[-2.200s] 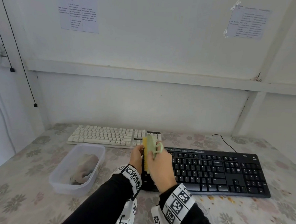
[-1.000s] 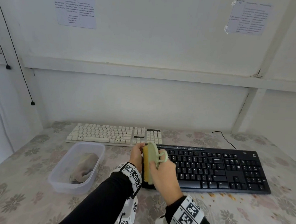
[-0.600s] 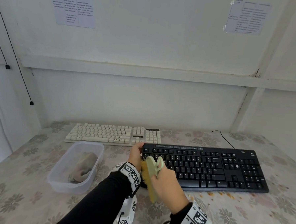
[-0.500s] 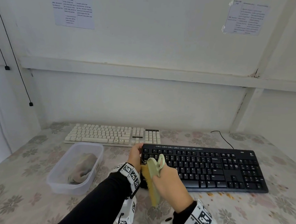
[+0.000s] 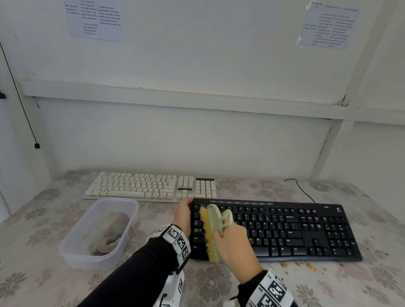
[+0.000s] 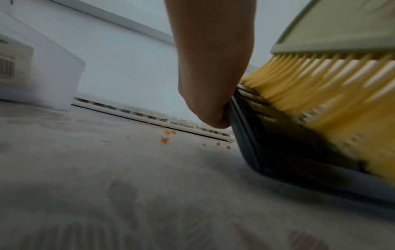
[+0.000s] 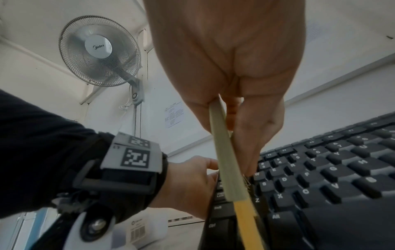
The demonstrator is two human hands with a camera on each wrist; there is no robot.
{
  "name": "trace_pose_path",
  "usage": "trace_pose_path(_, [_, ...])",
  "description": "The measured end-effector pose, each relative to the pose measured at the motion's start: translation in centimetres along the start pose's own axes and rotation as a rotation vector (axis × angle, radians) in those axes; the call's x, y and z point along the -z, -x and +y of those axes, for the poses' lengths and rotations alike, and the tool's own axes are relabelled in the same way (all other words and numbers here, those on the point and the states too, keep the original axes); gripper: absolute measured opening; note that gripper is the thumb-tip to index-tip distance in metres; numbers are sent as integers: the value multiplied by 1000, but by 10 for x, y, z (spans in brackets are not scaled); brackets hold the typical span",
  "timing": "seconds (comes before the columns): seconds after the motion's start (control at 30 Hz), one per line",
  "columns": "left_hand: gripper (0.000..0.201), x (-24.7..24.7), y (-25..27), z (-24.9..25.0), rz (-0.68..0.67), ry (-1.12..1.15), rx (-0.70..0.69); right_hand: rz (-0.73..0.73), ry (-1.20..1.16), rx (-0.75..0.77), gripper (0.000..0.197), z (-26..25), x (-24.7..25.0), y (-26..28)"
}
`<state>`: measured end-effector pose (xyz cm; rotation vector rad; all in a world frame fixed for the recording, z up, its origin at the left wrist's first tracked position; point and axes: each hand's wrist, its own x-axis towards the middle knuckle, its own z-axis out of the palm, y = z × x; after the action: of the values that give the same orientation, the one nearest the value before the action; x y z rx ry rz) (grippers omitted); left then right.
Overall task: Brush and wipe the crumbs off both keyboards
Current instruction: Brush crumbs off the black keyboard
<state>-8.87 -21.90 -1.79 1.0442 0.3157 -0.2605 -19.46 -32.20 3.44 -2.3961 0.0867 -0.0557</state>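
Note:
The black keyboard [image 5: 286, 230] lies in front of me, and the white keyboard [image 5: 148, 185] lies behind it to the left. My left hand [image 5: 183, 214] grips the black keyboard's left edge, which its thumb [image 6: 211, 76] presses. In my right hand [image 5: 231, 243] is a green brush [image 5: 214, 222], gripped by its loop handle. Its yellow bristles [image 6: 316, 98] stand on the keyboard's leftmost keys [image 7: 220, 194]. Orange crumbs [image 5: 308, 265] lie on the table along the black keyboard's front edge, and more crumbs [image 6: 164, 139] lie between the two keyboards.
A clear plastic tub [image 5: 99, 230] with a crumpled cloth [image 5: 110, 230] inside sits left of my left arm. The black keyboard's cable [image 5: 300, 189] runs to the back wall. A wall fan [image 7: 99, 50] hangs high up. The flowered tablecloth [image 5: 330, 296] is bare at the front right.
The brush swept down the black keyboard's left end toward the front edge, then came back up onto the keys. My left hand stayed on the keyboard's left edge.

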Motion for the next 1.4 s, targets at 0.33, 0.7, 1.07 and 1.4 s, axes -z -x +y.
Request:
trace_pose_path(0.33, [31,0,-2,-1,59,-15,-23,-107,-71,-80,28,7,20,25])
trace_pose_path(0.7, [35,0,-4,-4,31,-10,-31,122,13,2,14,11,22,-7])
trace_pose_path(1.07, [33,4,-15,-9,22,8,-51,-67,105,-77,35,22,23,21])
trace_pose_path(1.4, [32,6,-19,-9,30,28,-41,215,42,255,25,-5,49,-16])
